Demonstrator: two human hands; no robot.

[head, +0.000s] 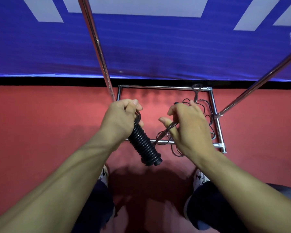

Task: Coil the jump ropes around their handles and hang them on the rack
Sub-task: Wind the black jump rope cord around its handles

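Nearest me, two patterned shoes (pixel 104 174) stand on the red floor (pixel 40 125). Above them I note the left hand (pixel 121 118), its grip clamped round the upper end of two black ribbed jump-rope handles (pixel 145 145), held together and slanting down toward me. The right hand (pixel 186 125) has its grip pinched on several strands of thin black rope (pixel 165 132). Further loops of the rope lie on the floor inside the chrome rack base (pixel 215 105). Two chrome uprights (pixel 97 47) rise from the base. Beyond stands a blue-and-white banner (pixel 158 47).
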